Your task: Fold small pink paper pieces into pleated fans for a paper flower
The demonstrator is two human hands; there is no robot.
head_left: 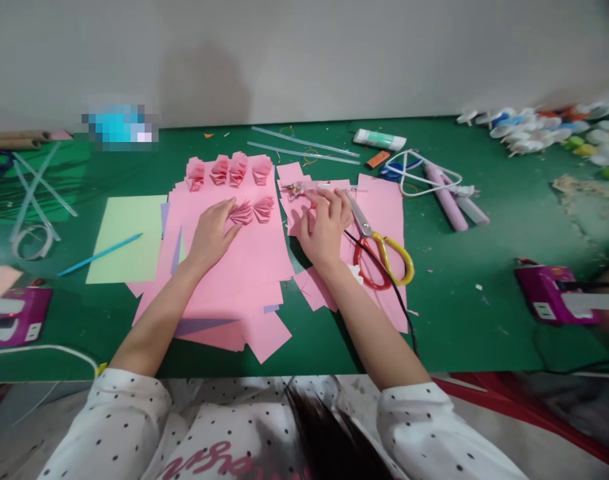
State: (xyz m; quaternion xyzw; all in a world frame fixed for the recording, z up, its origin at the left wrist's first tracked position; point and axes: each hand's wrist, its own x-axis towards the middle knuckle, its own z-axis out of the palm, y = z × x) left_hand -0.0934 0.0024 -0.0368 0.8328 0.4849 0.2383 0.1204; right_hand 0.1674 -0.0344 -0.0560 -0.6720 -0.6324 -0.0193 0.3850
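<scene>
Several pleated pink paper pieces lie on a stack of pink sheets. My left hand touches the left one of the lower two folded pieces, its thumb and fingers apart around that piece's left end. The other lower piece is just to the right. My right hand is over smaller pink papers, fingers bent down beside a glue gun with a black cord; whether it grips the gun is hidden. Scissors with red and yellow handles lie right of that hand.
Behind are clear glue sticks, a white-green tube and an orange box. A pink tool lies right. Left are a green sheet and blue pencil. Purple power boxes flank the green table.
</scene>
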